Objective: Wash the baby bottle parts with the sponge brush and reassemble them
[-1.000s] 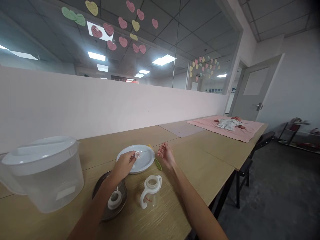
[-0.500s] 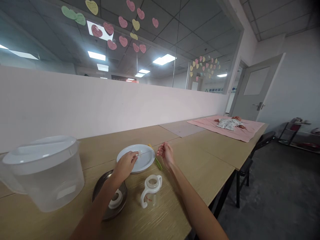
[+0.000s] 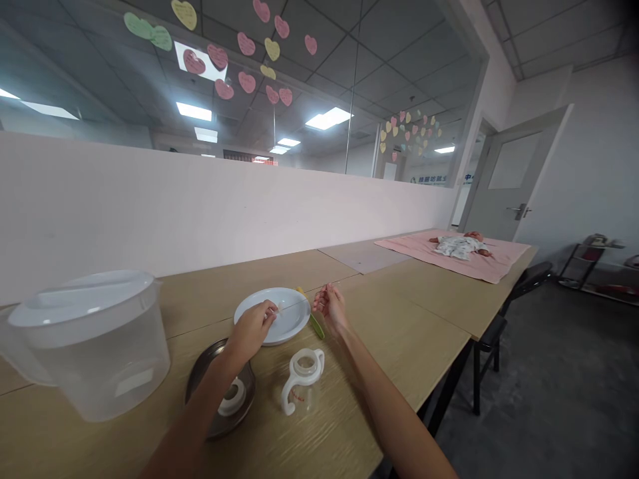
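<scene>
Over the white plate (image 3: pixel 244 311), the fingers of my left hand (image 3: pixel 254 326) pinch one end of a thin pale stick-like piece (image 3: pixel 295 305). It stretches across to my right hand (image 3: pixel 330 310), whose curled fingers close around the other end; its exact kind is too fine to make out. A green and yellow brush-like handle (image 3: pixel 316 326) lies partly under the plate's right side. Nearer me stands a clear bottle (image 3: pixel 302 392) with a white two-handled collar and an uncapped top. Below my left forearm, a metal kidney dish (image 3: pixel 200 372) holds a white ring-shaped part (image 3: pixel 232 398).
A big translucent lidded pitcher (image 3: pixel 94 352) stands at the left of the wooden table (image 3: pixel 399 319). Farther right, a baby doll (image 3: pixel 458 246) lies on a pink cloth (image 3: pixel 492 265). A low wall (image 3: pixel 224 206) runs behind; a black chair (image 3: pixel 492 332) is on the right.
My hands stay nearly in place, with only small finger movements along the thin piece. The view has shifted very slightly. The other things have not moved.
</scene>
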A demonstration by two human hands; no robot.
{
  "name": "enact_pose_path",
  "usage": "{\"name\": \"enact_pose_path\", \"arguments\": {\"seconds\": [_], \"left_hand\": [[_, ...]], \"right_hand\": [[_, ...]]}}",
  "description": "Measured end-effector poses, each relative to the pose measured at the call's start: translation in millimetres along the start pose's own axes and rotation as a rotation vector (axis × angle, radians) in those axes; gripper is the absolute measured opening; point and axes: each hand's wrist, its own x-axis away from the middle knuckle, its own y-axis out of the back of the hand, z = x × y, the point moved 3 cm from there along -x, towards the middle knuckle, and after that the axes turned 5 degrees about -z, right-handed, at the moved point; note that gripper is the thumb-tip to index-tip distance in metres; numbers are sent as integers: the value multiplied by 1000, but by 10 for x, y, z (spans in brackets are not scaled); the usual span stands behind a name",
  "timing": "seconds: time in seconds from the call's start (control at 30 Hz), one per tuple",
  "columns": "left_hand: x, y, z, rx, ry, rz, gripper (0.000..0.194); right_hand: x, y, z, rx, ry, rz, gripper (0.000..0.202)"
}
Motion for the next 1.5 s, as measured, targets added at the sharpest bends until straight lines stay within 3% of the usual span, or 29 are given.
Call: {"name": "enact_pose_path", "arguments": {"seconds": [0.37, 0.63, 0.8, 1.03, 1.27, 1.5], "left_hand": [[-16, -47, -82, -80, -15, -47, 16], [-4, -98, -150, -57, -38, -155, 14], [-11, -83, -150, -58, -26, -174, 14], [-37, -45, -251, -60, -118, -241, 15], [-48, -39, -257, -113, -153, -196, 18], [-37, 83, -274, -211, -137, -196, 21]], "right_hand": [[15, -40, -84, 31, -52, 103, 34], [41, -112, -97, 16, -61, 131, 32], [99, -172, -147, 107, -60, 189, 35], [139, -197, -237, 277, -12, 283, 34], [161, -219, -218, 407, 3, 312, 31], [80, -89, -113, 447, 70, 123, 38]]}}
